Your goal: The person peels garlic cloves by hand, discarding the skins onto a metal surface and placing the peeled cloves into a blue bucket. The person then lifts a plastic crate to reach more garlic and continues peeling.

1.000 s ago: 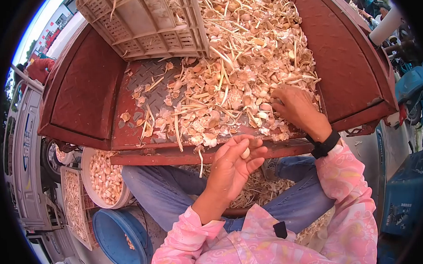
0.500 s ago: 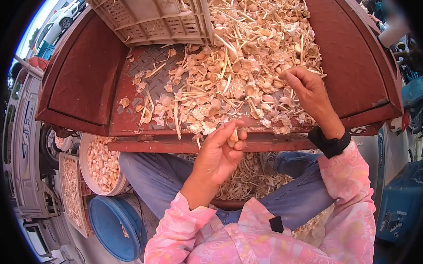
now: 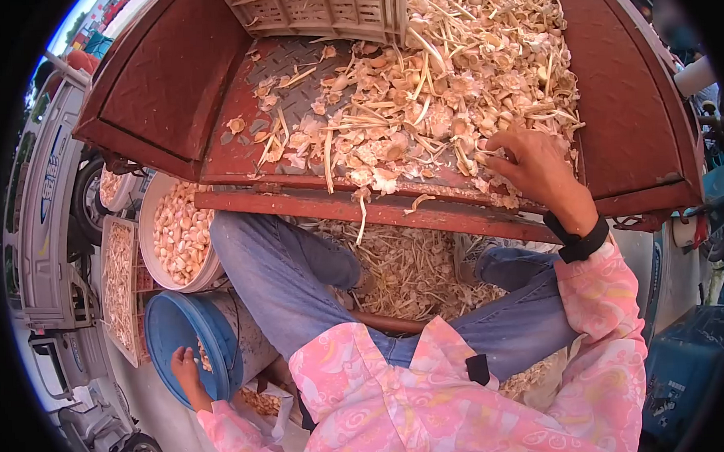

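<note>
We have our left hand (image 3: 189,375) at the mouth of the blue bucket (image 3: 172,324), its fingers loosely curled, and our right hand (image 3: 537,168), fingers bent, at the garlic (image 3: 469,87) heaped on the red cart bed (image 3: 234,163), though we cannot tell whether either grips anything.

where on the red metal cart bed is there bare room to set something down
Mainly the bed's left floor, bordered by the red metal left wall, pale plastic crate and beige garlic husks, though scraps dot it. Crowded: centre and right, where husks lie thick towards the red right wall.
</note>
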`<state>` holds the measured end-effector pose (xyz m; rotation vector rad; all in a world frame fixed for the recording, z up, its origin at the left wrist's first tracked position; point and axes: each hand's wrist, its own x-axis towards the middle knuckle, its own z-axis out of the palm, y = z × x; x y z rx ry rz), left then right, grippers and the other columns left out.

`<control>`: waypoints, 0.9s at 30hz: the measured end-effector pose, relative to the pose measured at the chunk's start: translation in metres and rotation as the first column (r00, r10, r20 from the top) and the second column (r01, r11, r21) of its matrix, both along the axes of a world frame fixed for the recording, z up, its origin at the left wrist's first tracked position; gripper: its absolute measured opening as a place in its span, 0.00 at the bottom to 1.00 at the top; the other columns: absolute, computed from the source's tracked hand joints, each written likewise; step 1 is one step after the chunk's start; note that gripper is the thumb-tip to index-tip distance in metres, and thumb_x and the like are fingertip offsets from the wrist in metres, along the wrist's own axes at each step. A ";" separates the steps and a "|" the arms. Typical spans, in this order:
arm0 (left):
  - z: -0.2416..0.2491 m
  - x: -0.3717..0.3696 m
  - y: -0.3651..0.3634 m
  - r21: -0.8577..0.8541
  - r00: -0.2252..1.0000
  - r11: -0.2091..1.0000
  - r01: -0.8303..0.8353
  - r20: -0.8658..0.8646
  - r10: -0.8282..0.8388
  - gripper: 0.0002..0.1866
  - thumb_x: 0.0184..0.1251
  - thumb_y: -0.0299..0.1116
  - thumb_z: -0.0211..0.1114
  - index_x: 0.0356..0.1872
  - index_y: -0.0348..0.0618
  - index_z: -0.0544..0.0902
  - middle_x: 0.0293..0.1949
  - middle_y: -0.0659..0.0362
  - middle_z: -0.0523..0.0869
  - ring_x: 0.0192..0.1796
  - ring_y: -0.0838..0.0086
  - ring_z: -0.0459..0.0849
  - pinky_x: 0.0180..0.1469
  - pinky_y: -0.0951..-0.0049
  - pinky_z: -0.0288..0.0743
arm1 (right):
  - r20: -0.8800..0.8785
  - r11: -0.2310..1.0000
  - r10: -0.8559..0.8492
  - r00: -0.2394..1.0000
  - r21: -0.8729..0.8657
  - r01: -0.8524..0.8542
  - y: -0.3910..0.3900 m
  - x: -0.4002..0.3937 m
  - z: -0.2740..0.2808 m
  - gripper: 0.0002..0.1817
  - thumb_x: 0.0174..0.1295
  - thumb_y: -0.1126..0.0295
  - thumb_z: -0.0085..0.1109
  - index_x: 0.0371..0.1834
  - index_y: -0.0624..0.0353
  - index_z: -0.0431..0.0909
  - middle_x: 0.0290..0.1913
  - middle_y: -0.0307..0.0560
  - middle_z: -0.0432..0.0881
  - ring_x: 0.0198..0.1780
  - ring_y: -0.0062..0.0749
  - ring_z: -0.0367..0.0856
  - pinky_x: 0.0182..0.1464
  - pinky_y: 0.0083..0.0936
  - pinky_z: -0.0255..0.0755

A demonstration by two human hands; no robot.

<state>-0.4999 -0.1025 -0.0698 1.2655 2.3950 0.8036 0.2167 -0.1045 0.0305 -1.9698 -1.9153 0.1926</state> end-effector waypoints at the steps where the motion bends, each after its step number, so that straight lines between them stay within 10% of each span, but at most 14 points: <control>1: 0.000 0.012 0.004 0.014 0.977 0.997 0.077 -0.199 -0.073 0.15 0.65 0.35 0.60 0.47 0.35 0.79 0.41 0.57 0.82 0.40 0.79 0.79 0.41 0.79 0.71 | 0.051 1.000 0.009 0.999 0.014 -0.009 0.002 -0.001 -0.006 0.09 0.55 0.66 0.59 0.32 0.59 0.79 0.28 0.49 0.80 0.32 0.45 0.80 0.34 0.38 0.71; 5: 0.078 0.161 0.034 0.326 0.927 0.934 0.146 0.286 -0.245 0.13 0.68 0.32 0.58 0.48 0.34 0.79 0.45 0.55 0.83 0.42 0.78 0.79 0.42 0.81 0.70 | 0.212 1.000 0.022 0.977 -0.025 -0.017 0.011 -0.006 -0.010 0.10 0.57 0.63 0.57 0.28 0.59 0.76 0.28 0.50 0.80 0.33 0.48 0.81 0.33 0.42 0.72; 10: 0.126 0.356 0.031 0.436 0.219 0.664 0.608 0.711 -0.668 0.12 0.68 0.30 0.58 0.48 0.35 0.77 0.40 0.56 0.84 0.34 0.80 0.82 0.35 0.83 0.72 | 0.344 0.998 0.051 0.938 0.026 -0.064 0.013 -0.009 -0.013 0.07 0.57 0.65 0.56 0.28 0.56 0.76 0.27 0.47 0.79 0.30 0.45 0.81 0.31 0.39 0.73; 15: 0.111 0.500 0.039 0.338 -0.100 0.596 0.728 0.913 -0.396 0.18 0.72 0.39 0.55 0.54 0.34 0.73 0.44 0.54 0.83 0.37 0.76 0.82 0.38 0.80 0.76 | 0.053 0.958 0.025 0.998 0.285 -0.040 0.011 -0.006 -0.008 0.05 0.55 0.69 0.60 0.31 0.57 0.77 0.23 0.46 0.77 0.24 0.43 0.77 0.27 0.36 0.69; 19: 0.079 0.554 0.059 0.347 -0.424 0.598 0.722 0.905 -0.012 0.21 0.74 0.43 0.51 0.56 0.35 0.72 0.41 0.57 0.83 0.39 0.74 0.82 0.38 0.79 0.77 | -0.190 0.917 0.329 0.925 0.300 -0.264 0.008 -0.005 0.000 0.08 0.56 0.68 0.61 0.35 0.58 0.77 0.28 0.48 0.80 0.30 0.43 0.80 0.31 0.34 0.71; 27: 0.079 0.528 0.068 0.251 -0.098 0.606 0.755 0.957 -0.273 0.14 0.71 0.27 0.48 0.54 0.34 0.74 0.34 0.58 0.83 0.28 0.85 0.77 0.29 0.88 0.72 | -0.054 0.989 0.088 0.995 0.124 -0.081 -0.006 0.006 0.003 0.10 0.58 0.68 0.60 0.41 0.57 0.77 0.32 0.50 0.79 0.33 0.44 0.80 0.34 0.36 0.71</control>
